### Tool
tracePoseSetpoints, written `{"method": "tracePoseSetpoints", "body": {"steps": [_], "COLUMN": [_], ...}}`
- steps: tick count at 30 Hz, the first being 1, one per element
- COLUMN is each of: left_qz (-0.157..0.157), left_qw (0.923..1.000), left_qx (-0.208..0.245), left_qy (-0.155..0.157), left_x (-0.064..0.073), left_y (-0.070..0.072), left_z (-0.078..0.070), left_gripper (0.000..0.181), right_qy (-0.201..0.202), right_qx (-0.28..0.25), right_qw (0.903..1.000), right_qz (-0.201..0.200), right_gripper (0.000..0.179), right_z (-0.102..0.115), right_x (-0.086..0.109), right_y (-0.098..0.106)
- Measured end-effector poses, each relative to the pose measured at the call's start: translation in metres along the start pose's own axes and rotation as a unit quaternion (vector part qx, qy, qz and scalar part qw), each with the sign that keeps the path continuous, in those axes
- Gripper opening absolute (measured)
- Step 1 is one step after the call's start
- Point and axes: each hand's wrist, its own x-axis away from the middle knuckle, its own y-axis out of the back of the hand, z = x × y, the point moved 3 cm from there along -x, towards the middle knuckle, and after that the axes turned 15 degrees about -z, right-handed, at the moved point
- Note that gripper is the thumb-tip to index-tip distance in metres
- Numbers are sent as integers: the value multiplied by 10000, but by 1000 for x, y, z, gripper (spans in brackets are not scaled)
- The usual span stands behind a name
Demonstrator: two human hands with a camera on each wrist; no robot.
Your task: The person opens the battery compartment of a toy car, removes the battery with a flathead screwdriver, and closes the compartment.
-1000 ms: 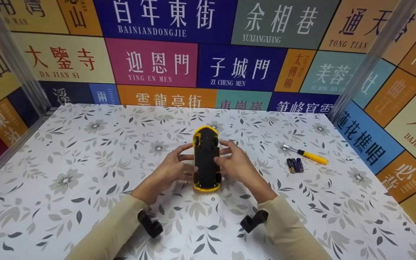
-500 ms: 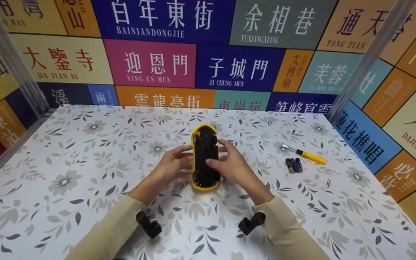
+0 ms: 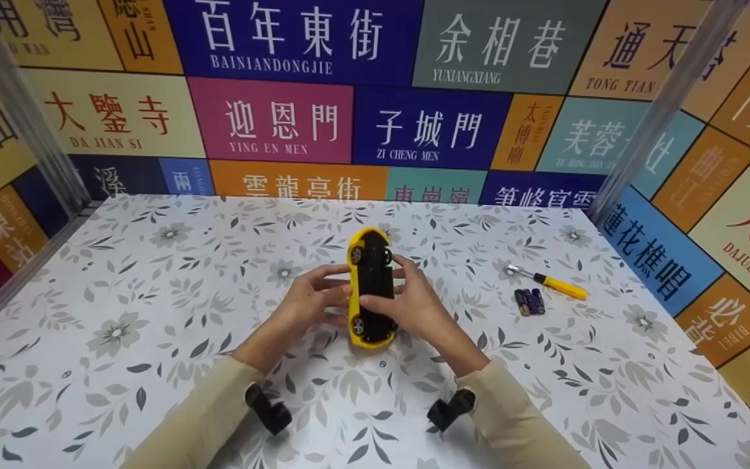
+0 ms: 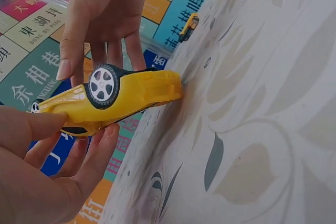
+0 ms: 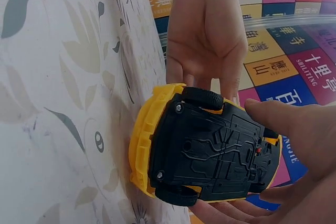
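Observation:
Between both hands a yellow toy car [image 3: 353, 293] is held with its black underside turned up and tilted, so that one yellow side and its wheels show. My left hand [image 3: 310, 296] grips that side; in the left wrist view its thumb lies along the yellow body [image 4: 126, 95] and its fingers reach beneath. From the other side my right hand [image 3: 417, 299] holds the car, thumb across the underside. In the right wrist view the black chassis [image 5: 210, 145] shows moulded lines, screws [image 5: 178, 107] near one end and a small red part [image 5: 258, 150].
To the right on the flower-patterned tabletop [image 3: 206, 391] lie several dark batteries [image 3: 529, 302]. Just behind them is a screwdriver [image 3: 564, 286] with a yellow handle. A wall of coloured sign panels [image 3: 271, 120] stands along the back, with clear upright edges at both corners.
The toy car has rolled on its long axis, bringing its left yellow side and wheels into sight. My right thumb has slid farther left over the underside.

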Motion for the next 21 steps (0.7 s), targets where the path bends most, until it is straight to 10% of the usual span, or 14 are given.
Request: {"method": "tracePoseSetpoints", "body": {"steps": [21], "left_qz": [187], "left_qw": [9996], "left_qx": [187], "left_qy": [7], "left_x": [-1], "left_y": [0], "left_z": [-1], "left_gripper": [39], "right_qy": [-221], "right_qx": [-239], "right_qw": [9994], "right_qz": [107], "right_gripper": [97], "right_z": [3], "right_x": [4], "right_y": [-3]}}
